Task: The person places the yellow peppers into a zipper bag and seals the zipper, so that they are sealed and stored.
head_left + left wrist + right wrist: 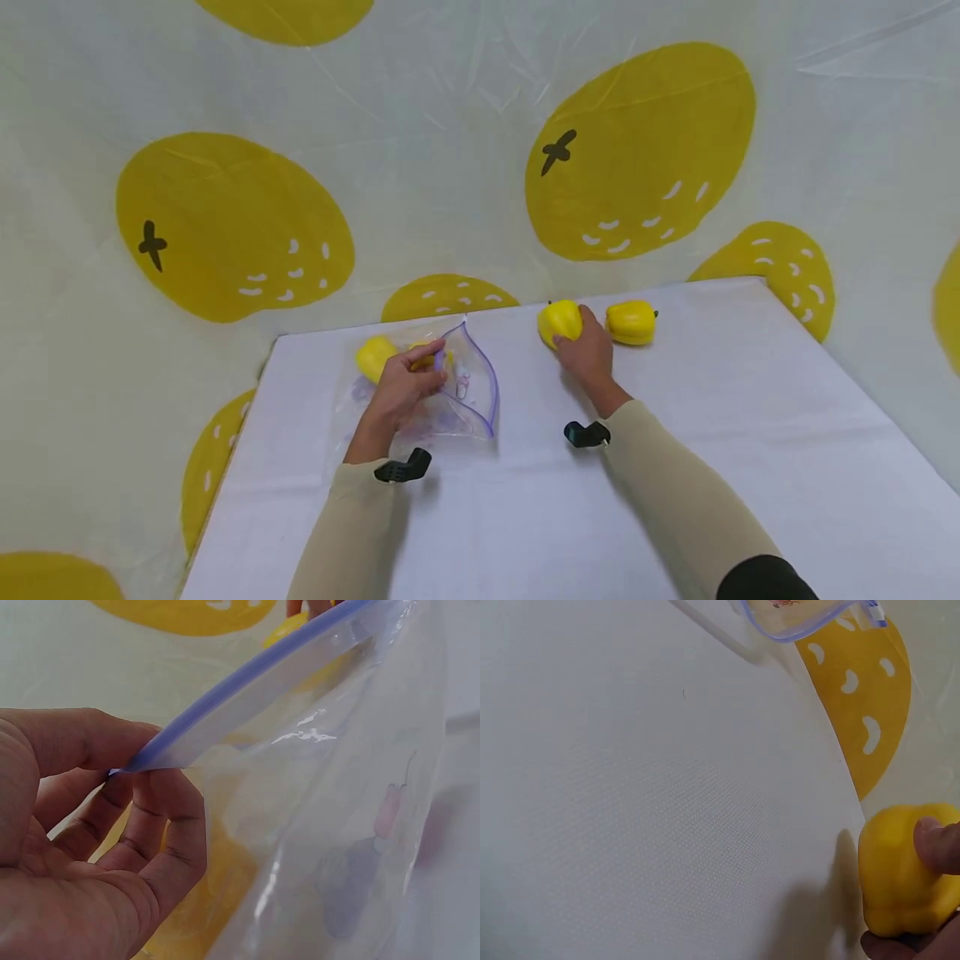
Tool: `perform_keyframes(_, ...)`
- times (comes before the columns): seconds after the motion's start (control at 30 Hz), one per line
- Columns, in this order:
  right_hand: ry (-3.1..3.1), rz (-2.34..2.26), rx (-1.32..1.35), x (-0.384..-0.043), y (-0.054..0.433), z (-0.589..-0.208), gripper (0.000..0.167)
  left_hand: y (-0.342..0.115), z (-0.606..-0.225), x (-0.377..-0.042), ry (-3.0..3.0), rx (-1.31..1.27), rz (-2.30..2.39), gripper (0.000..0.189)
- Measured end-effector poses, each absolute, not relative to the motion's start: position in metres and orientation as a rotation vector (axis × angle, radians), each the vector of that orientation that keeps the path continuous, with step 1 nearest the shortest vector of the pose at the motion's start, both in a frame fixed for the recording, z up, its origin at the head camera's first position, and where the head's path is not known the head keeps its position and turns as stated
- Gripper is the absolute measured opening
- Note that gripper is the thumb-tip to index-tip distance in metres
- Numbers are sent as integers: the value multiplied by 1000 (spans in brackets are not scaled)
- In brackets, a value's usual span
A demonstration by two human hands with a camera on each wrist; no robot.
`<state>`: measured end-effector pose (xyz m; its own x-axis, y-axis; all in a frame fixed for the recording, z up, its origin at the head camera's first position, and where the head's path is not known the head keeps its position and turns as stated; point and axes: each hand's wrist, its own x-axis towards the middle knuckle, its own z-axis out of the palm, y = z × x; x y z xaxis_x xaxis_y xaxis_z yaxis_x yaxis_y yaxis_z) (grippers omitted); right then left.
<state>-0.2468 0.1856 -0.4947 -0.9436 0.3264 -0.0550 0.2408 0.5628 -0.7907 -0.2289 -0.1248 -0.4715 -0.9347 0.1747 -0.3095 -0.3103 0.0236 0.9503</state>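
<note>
My left hand point(408, 387) pinches the purple-edged mouth of a clear zip bag point(472, 408) between thumb and fingers, and the mouth gapes toward the right. Inside the bag lies a yellow bell pepper point(375, 358), with more yellow showing behind my fingers. In the left wrist view the thumb presses the purple zip strip point(225, 690) against the fingers. My right hand point(588, 350) grips another yellow bell pepper point(900, 870), thumb on its near side, close to the table's far edge. Just right of that hand lies one more yellow bell pepper point(632, 323) on its side.
A white cloth covers the table point(510, 517). Behind its far edge hangs a pale sheet point(435, 167) printed with large yellow fruit. Both wrists carry small black cameras point(587, 434).
</note>
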Motion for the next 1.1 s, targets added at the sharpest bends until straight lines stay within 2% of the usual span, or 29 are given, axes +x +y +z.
perform_keyframes(0.7, -2837, 1455, -12, -230, 175, -482, 74, -123, -475, -223, 2043, -146, 1902, 58)
perform_keyframes(1.1, -2794, 1597, 147, -219, 152, -479, 72, -125, -472, -223, 2056, -137, 1897, 60)
